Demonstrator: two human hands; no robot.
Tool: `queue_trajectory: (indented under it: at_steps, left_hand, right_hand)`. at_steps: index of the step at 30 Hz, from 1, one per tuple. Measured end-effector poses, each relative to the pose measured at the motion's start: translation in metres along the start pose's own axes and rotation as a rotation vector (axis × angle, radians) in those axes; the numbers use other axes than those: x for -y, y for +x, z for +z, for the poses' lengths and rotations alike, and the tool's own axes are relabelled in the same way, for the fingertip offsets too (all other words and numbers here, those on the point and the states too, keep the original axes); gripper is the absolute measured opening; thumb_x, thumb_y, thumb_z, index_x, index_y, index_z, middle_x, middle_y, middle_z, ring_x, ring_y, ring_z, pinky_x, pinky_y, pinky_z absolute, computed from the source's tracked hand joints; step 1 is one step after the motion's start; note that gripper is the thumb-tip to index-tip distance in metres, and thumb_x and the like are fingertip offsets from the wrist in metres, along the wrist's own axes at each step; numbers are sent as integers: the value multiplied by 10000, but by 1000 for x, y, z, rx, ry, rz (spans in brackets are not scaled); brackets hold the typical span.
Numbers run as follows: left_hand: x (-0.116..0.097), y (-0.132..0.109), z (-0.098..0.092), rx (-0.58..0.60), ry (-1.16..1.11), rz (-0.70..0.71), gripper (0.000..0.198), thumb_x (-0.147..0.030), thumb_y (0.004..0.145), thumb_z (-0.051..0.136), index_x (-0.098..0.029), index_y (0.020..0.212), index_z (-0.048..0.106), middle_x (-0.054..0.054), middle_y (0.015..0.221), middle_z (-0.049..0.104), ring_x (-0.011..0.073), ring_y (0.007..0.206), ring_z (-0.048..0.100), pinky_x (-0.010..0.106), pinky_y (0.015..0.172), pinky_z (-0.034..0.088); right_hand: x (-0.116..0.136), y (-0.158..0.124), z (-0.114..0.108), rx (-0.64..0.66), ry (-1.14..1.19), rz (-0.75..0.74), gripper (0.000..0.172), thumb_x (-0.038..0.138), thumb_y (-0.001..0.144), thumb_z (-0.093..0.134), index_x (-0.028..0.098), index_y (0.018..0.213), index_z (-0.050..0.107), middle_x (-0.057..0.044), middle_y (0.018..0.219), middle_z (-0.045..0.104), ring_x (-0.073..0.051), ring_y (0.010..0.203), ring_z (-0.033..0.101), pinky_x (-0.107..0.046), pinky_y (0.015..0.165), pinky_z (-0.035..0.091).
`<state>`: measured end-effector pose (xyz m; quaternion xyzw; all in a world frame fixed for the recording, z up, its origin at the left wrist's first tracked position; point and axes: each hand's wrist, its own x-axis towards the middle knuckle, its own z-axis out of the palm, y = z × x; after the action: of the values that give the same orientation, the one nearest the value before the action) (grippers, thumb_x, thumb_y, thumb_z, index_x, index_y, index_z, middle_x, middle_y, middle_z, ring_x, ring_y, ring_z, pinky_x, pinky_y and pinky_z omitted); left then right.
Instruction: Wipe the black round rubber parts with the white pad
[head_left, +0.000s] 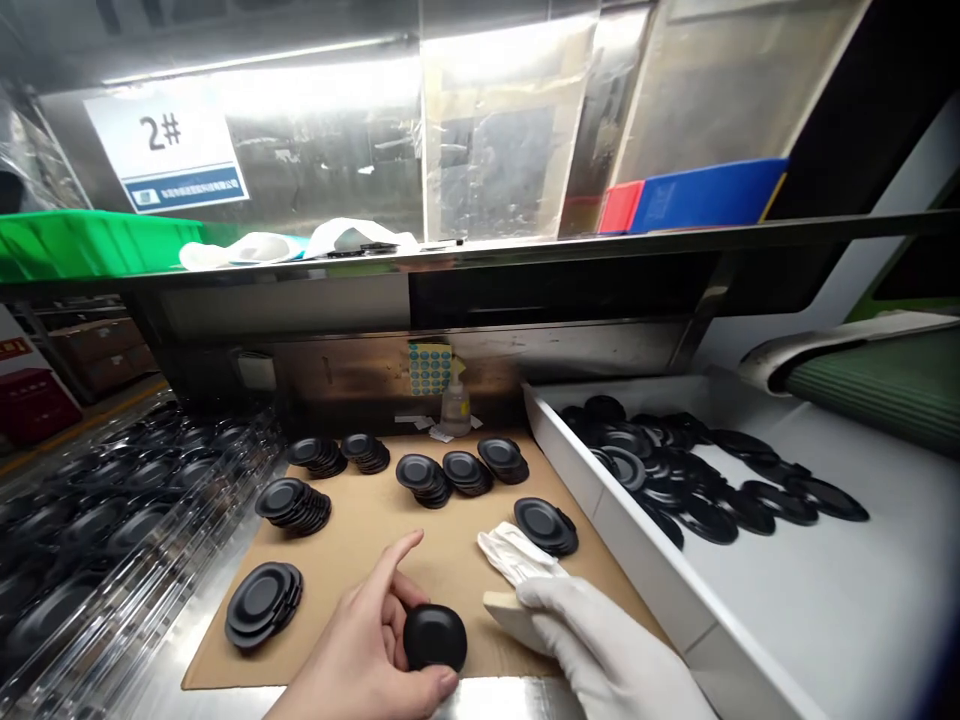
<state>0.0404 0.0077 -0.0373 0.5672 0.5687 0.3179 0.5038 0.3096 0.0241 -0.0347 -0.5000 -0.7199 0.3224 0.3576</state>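
Observation:
My left hand (360,640), bare, grips a round black rubber disc (435,638) near the front edge of a brown cardboard sheet (360,530), with its index finger pointing away. My right hand (592,640) wears a white glove and presses on a beige foam block (510,620), its fingers lying over the block. A crumpled white cloth (517,553) lies just beyond that block. Several stacks of black discs stand on the cardboard, the closest (262,604) to the left of my left hand and another (545,526) beyond the cloth.
A white-walled tray (600,480) to the right holds many loose black discs. Clear plastic trays (112,530) of black discs stand to the left. A pump bottle (455,405) stands behind the cardboard, beneath a metal shelf (480,260) with a green bin (90,243).

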Motion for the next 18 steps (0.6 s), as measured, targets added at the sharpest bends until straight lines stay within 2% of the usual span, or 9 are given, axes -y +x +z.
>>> queue_trajectory:
  at_steps: [1, 3, 5, 7, 9, 11, 15, 18]
  left_hand:
    - [2, 1, 1, 14, -26, -36, 1188, -172, 630, 885, -313, 1652, 296, 23, 1140, 623, 109, 688, 580, 234, 590, 489]
    - [5, 2, 1, 32, -50, -73, 1259, -152, 583, 924, -319, 1657, 288, 18, 1142, 613, 110, 708, 595, 232, 599, 500]
    - [7, 2, 1, 53, -68, -83, 1293, -153, 560, 942, -321, 1660, 283, 23, 1160, 605, 115, 724, 609, 237, 603, 509]
    - [6, 0, 1, 62, -58, -86, 1309, -173, 545, 958, -316, 1660, 289, 31, 1175, 604, 118, 729, 612, 242, 602, 511]
    - [3, -1, 2, 55, -35, -101, 1312, -193, 534, 968, -307, 1658, 300, 36, 1179, 610, 115, 711, 607, 251, 603, 512]
    - [1, -1, 2, 39, -27, -134, 1317, -198, 526, 965, -290, 1660, 301, 41, 1181, 620, 110, 682, 597, 262, 604, 517]
    - [5, -1, -1, 49, -45, -136, 1347, -219, 506, 992, -293, 1661, 304, 40, 1172, 644, 135, 715, 622, 269, 628, 536]
    - [12, -1, -3, 88, -104, -113, 1348, -237, 550, 996, -332, 1675, 260, 38, 1170, 662, 166, 753, 668, 261, 622, 534]
  right_hand:
    - [8, 9, 1, 28, 69, 1, 247, 426, 1050, 508, 298, 1063, 719, -53, 1207, 767, -277, 1178, 728, -437, 1095, 596]
    - [24, 28, 3, 109, 85, -55, 246, 370, 1040, 505, 282, 948, 715, -51, 1092, 766, -269, 1085, 721, -444, 1017, 596]
    - [32, 45, 4, 198, -8, -152, 264, 288, 1026, 502, 256, 879, 720, -44, 936, 739, -253, 940, 686, -431, 889, 571]
    - [34, 55, 5, 298, -121, -241, 266, 241, 1006, 539, 246, 833, 741, -29, 833, 710, -240, 857, 644, -421, 824, 514]
    - [32, 54, 7, 356, -120, -262, 218, 233, 974, 608, 244, 808, 748, -18, 788, 704, -228, 815, 645, -395, 776, 490]
    - [32, 46, 10, 386, -20, -218, 175, 227, 948, 632, 256, 843, 769, -12, 789, 721, -214, 791, 676, -361, 751, 509]
    - [46, 32, 28, 368, 216, -143, 240, 251, 959, 565, 283, 921, 799, -4, 878, 770, -186, 777, 722, -287, 735, 576]
    - [60, 41, 43, 380, 98, -159, 119, 254, 882, 658, 251, 865, 775, -2, 842, 755, -191, 746, 696, -289, 725, 566]
